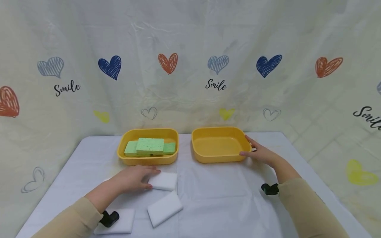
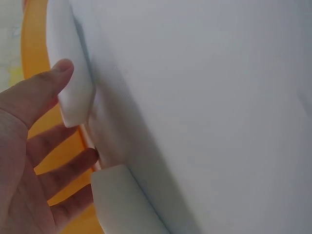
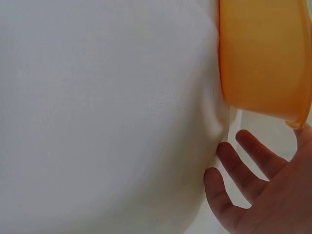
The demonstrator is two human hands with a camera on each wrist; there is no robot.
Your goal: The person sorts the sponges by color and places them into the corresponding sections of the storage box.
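My left hand (image 1: pixel 134 180) pinches the left end of a flat white sponge block (image 1: pixel 165 181) between thumb and index finger, while the other fingers spread behind it. Close behind it stands a yellow tub (image 1: pixel 147 161) with several green sponges (image 1: pixel 150 145) in it. My right hand (image 1: pixel 260 153) touches the right end of a second yellow tub (image 1: pixel 218 158), whose inside is bare. In the right wrist view, the fingers (image 3: pixel 234 165) of that hand reach out loosely below the tub's rim (image 3: pixel 295 123).
Another white block (image 1: pixel 164 209) lies angled nearer to me. A further one (image 1: pixel 123 223) lies at the front left, partly under my left sleeve (image 1: pixel 74 215). A white block (image 2: pixel 126 200) also lies by my left fingers. Behind the white-covered table (image 1: pixel 214 198) hangs a heart-printed sheet (image 1: pixel 190 39).
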